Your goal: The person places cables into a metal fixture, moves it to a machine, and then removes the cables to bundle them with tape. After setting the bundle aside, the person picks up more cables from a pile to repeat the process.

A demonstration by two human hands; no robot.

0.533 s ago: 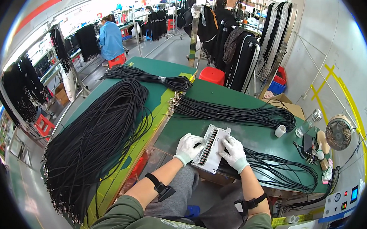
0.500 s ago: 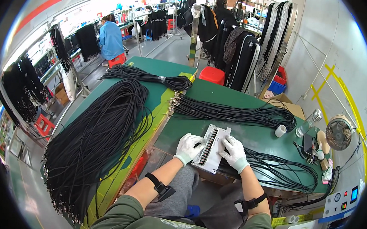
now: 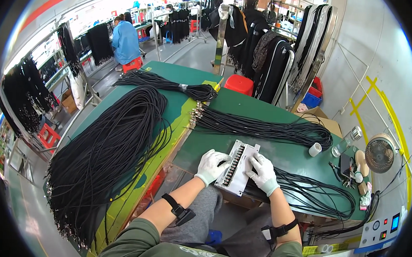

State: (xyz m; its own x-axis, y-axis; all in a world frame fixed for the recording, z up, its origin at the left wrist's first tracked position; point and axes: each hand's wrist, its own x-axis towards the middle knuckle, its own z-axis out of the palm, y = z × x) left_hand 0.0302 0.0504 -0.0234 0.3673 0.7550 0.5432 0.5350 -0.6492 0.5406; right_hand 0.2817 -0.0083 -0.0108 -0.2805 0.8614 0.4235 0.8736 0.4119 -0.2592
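Note:
A white rectangular fixture plate (image 3: 239, 163) with a dark row of slots down its middle lies at the near edge of the green table (image 3: 278, 154). My left hand (image 3: 211, 166), in a white glove, rests on the plate's left side. My right hand (image 3: 262, 173), also gloved, presses on its right side. Black cables (image 3: 313, 193) run out from under my right hand toward the right. A bundle of black cables with metal ends (image 3: 261, 127) lies just beyond the plate.
A big heap of black cables (image 3: 108, 152) covers the left table, with a tied bundle (image 3: 166, 84) further back. A white tape roll (image 3: 314, 149), a clear bottle (image 3: 346, 141), a small fan (image 3: 379, 154) and a control box (image 3: 382, 227) sit right. A person in blue (image 3: 125, 41) works far off.

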